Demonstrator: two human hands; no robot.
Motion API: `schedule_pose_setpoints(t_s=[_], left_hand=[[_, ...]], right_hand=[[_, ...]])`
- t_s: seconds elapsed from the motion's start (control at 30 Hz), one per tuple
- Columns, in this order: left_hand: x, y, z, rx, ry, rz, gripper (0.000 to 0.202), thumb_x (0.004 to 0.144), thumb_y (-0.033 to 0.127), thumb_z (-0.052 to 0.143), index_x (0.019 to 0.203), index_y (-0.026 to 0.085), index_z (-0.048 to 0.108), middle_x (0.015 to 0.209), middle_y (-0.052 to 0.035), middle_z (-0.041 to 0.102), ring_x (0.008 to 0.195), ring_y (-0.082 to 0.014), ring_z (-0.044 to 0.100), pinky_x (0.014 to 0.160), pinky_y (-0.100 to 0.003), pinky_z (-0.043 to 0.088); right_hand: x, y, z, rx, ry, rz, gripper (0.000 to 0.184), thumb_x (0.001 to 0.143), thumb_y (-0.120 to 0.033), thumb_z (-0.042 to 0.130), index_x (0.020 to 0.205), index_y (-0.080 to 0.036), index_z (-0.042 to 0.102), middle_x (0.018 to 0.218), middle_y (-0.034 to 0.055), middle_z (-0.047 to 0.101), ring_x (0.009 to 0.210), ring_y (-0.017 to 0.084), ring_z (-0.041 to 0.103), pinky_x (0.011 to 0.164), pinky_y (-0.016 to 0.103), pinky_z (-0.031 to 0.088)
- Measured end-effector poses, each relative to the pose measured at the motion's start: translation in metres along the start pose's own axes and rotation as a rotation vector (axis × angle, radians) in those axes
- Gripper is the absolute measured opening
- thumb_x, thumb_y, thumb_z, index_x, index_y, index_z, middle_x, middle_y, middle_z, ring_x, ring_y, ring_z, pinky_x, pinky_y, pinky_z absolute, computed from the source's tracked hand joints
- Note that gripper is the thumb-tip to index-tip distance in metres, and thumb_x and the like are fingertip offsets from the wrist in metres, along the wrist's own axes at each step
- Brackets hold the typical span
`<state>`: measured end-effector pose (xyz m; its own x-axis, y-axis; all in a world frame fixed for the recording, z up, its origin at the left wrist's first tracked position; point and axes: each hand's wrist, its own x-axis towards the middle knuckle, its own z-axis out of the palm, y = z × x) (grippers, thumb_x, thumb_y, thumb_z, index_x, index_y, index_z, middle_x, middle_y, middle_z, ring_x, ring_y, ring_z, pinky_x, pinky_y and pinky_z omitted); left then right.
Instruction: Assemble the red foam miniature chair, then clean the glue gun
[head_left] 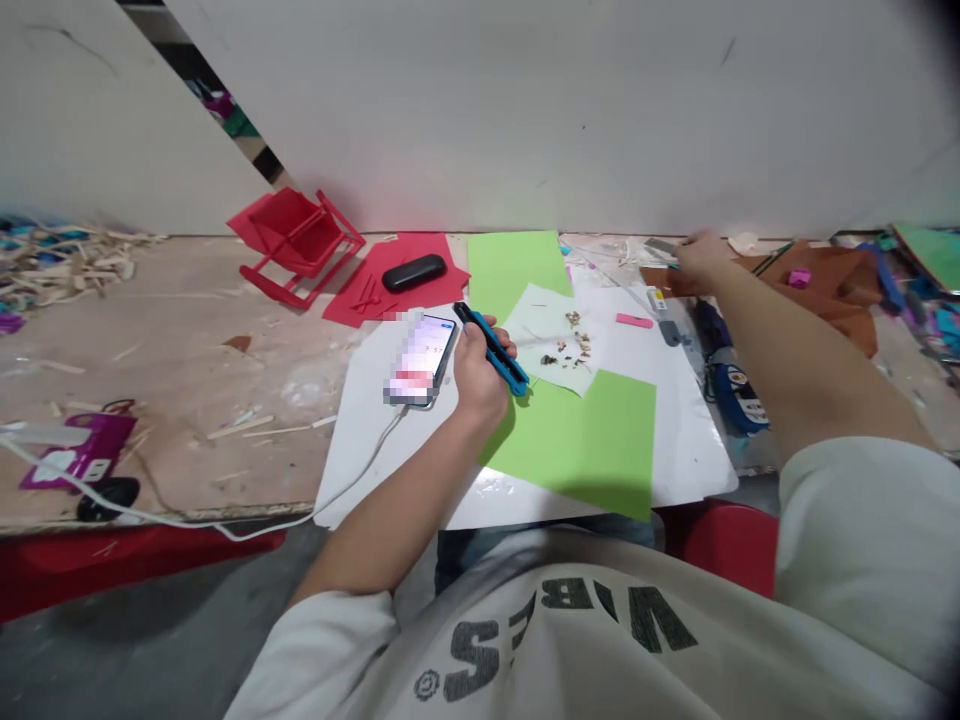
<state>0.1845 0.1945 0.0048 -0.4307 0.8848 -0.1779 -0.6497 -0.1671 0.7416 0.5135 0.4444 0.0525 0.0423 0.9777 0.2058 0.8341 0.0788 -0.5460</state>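
Note:
My left hand point(480, 372) is closed around a blue and black utility knife point(495, 350), held over the white sheet point(675, 420) beside a phone point(421, 358) with its screen lit. My right hand point(701, 258) is stretched far out to the back right, resting on brown paper point(825, 285) near a grey flat tool point(660, 247); its fingers are mostly hidden. Green paper sheets point(592, 440) lie on the white sheet, with a pale paper scrap point(551, 335) carrying small bits of debris.
A small red chair model point(296, 245) lies tipped on the wooden table point(172, 330), next to red paper and a black case point(414, 272). Wood sticks pile at far left. A white cable point(225, 525) runs to the phone. A pink eraser point(634, 320) and blue tools lie right.

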Motion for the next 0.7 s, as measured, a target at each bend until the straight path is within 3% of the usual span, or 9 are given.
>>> schedule_pose_setpoints(t_s=[0.1, 0.17, 0.23, 0.33, 0.43, 0.53, 0.6, 0.63, 0.7], left_hand=[[-0.002, 0.0, -0.003, 0.013, -0.028, -0.009, 0.047, 0.115, 0.071, 0.076, 0.108, 0.025, 0.07, 0.08, 0.0007, 0.063, 0.067, -0.0143, 0.063, 0.066, -0.026, 0.057], [-0.004, 0.001, -0.004, 0.021, -0.04, -0.024, 0.046, 0.115, 0.07, 0.076, 0.108, 0.025, 0.07, 0.08, 0.0003, 0.063, 0.068, -0.0146, 0.063, 0.065, -0.026, 0.058], [-0.006, 0.002, -0.005, 0.031, -0.05, -0.049, 0.047, 0.114, 0.071, 0.078, 0.108, 0.025, 0.071, 0.08, 0.0003, 0.063, 0.067, -0.0145, 0.064, 0.063, -0.025, 0.057], [-0.009, 0.003, -0.003, 0.034, -0.065, -0.081, 0.049, 0.112, 0.071, 0.081, 0.106, 0.024, 0.072, 0.08, 0.0003, 0.064, 0.066, -0.0137, 0.064, 0.061, -0.024, 0.056], [-0.01, 0.005, 0.0, 0.049, -0.113, -0.112, 0.05, 0.111, 0.071, 0.083, 0.103, 0.022, 0.074, 0.076, 0.0007, 0.062, 0.062, -0.0131, 0.062, 0.058, -0.024, 0.054], [-0.013, 0.006, 0.002, 0.072, -0.232, -0.134, 0.051, 0.11, 0.071, 0.084, 0.102, 0.021, 0.076, 0.074, 0.0008, 0.062, 0.058, -0.0128, 0.06, 0.056, -0.025, 0.051], [-0.016, 0.006, 0.001, 0.09, -0.339, -0.135, 0.054, 0.106, 0.074, 0.087, 0.104, 0.021, 0.078, 0.074, -0.0003, 0.064, 0.057, -0.013, 0.06, 0.055, -0.025, 0.05], [-0.018, 0.006, 0.001, 0.106, -0.384, -0.136, 0.056, 0.104, 0.076, 0.089, 0.105, 0.02, 0.08, 0.074, -0.001, 0.065, 0.057, -0.0134, 0.06, 0.055, -0.026, 0.05], [-0.022, 0.006, 0.0, 0.156, -0.45, -0.141, 0.06, 0.101, 0.079, 0.091, 0.105, 0.02, 0.081, 0.074, -0.0026, 0.068, 0.057, -0.0145, 0.061, 0.055, -0.027, 0.05]], right_hand=[[0.028, 0.02, 0.001, -0.231, -0.053, 0.187, 0.022, 0.12, -0.025, 0.074, 0.11, -0.007, 0.082, 0.144, 0.0223, 0.083, 0.11, 0.016, 0.077, 0.106, 0.041, 0.06], [0.039, 0.029, 0.005, -0.322, -0.079, 0.164, 0.04, 0.115, -0.012, 0.071, 0.075, -0.007, 0.071, 0.146, 0.0376, 0.081, 0.101, 0.009, 0.07, 0.099, 0.047, 0.043], [0.044, 0.034, 0.008, -0.375, -0.104, 0.116, 0.056, 0.109, -0.009, 0.071, 0.056, -0.011, 0.054, 0.144, 0.0472, 0.076, 0.102, 0.007, 0.066, 0.097, 0.058, 0.03], [0.045, 0.034, 0.011, -0.41, -0.12, 0.088, 0.072, 0.107, -0.016, 0.07, 0.046, -0.017, 0.031, 0.139, 0.0511, 0.074, 0.116, 0.011, 0.071, 0.097, 0.065, 0.023], [0.038, 0.026, 0.012, -0.391, -0.071, 0.09, 0.076, 0.108, -0.023, 0.07, 0.049, -0.025, 0.022, 0.137, 0.0534, 0.073, 0.129, 0.018, 0.073, 0.096, 0.064, 0.024], [0.024, 0.004, 0.016, -0.317, 0.042, 0.071, 0.065, 0.116, -0.027, 0.063, 0.061, -0.028, 0.027, 0.14, 0.047, 0.078, 0.125, 0.016, 0.074, 0.094, 0.056, 0.03], [0.01, -0.02, 0.023, -0.209, 0.116, 0.048, 0.054, 0.119, -0.023, 0.056, 0.069, -0.027, 0.036, 0.138, 0.0372, 0.083, 0.115, 0.01, 0.072, 0.093, 0.048, 0.036], [0.001, -0.034, 0.027, -0.033, 0.153, 0.061, 0.047, 0.117, -0.016, 0.058, 0.073, -0.025, 0.044, 0.133, 0.0341, 0.084, 0.109, 0.009, 0.07, 0.093, 0.044, 0.039], [-0.019, -0.063, 0.034, 0.06, 0.1, 0.036, 0.041, 0.115, -0.012, 0.057, 0.076, -0.022, 0.053, 0.107, 0.0166, 0.086, 0.092, 0.006, 0.065, 0.087, 0.036, 0.043]])
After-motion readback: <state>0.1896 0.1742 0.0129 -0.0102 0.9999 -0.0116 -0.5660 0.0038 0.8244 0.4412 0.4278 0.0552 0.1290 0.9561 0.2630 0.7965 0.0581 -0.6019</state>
